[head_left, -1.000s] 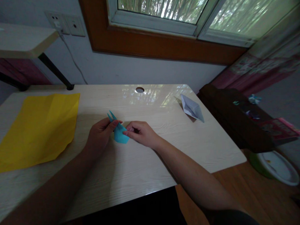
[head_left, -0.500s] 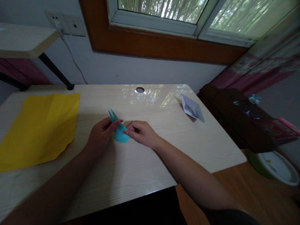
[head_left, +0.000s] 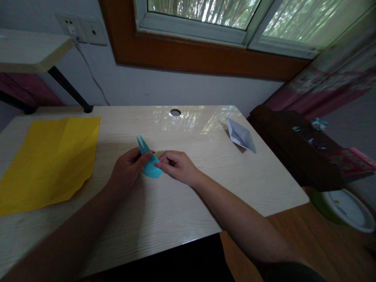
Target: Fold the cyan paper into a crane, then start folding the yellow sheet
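Observation:
A small folded blue paper piece (head_left: 149,165) with two pointed tips at its upper end rests low over the pale wooden desk (head_left: 165,203). My left hand (head_left: 127,165) pinches its left side with thumb and fingers. Close against it, my right hand (head_left: 178,166) pinches its right edge with the fingertips. Part of the paper is hidden between the two hands.
A large creased yellow sheet (head_left: 47,160) lies on the desk's left part. A folded white paper boat (head_left: 241,135) sits at the far right near the edge. A cable hole (head_left: 175,112) is at the back. Beyond the right edge stand a dark cabinet (head_left: 302,149) and a green-rimmed bowl (head_left: 347,209).
The blue paper has tilted slightly, its tips shifting a little to the right, and both hands have edged closer together on it.

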`<state>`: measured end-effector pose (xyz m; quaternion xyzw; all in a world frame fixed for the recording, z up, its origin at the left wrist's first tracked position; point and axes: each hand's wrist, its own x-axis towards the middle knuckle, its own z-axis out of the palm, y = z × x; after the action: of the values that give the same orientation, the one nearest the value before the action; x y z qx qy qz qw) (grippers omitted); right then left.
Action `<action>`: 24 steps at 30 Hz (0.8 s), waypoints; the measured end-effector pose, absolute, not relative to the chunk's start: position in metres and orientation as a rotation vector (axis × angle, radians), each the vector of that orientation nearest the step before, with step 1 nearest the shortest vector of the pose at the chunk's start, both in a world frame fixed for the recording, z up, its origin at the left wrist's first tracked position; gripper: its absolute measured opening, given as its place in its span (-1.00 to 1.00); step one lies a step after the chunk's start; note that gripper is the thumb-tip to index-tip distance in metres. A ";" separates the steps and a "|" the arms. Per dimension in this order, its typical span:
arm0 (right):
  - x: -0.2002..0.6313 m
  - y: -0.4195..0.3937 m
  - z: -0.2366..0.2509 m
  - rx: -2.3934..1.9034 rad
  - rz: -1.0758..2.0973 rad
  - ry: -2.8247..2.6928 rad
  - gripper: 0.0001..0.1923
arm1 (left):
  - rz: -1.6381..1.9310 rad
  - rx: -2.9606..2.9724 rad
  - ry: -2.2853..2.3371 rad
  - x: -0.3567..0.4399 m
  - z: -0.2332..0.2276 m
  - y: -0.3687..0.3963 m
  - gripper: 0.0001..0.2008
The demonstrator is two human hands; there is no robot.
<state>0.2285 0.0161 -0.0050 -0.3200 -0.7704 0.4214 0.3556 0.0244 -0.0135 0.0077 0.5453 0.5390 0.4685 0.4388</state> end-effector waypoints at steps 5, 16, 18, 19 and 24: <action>0.228 0.017 -0.006 -0.837 1.086 -1.990 -0.72 | 1.167 1.369 1.341 0.025 0.007 -0.013 -0.61; 0.230 0.017 -0.008 -0.822 1.060 -2.003 -0.72 | 1.154 1.414 1.319 0.025 0.006 -0.014 -0.65; 0.230 0.017 -0.007 -0.825 1.051 -2.014 -0.71 | 1.147 1.417 1.320 0.025 0.006 -0.014 -0.63; 0.230 0.017 -0.007 -0.827 1.048 -2.018 -0.71 | 1.145 1.421 1.321 0.025 0.006 -0.014 -0.63; 0.229 0.017 -0.006 -0.816 1.070 -2.008 -0.72 | 1.130 1.432 1.345 0.025 0.006 -0.015 -0.62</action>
<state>0.2291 0.0169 -0.0058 -0.3158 -0.7768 0.4138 0.3545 0.0246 -0.0146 0.0057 0.5724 0.5374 0.4516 0.4237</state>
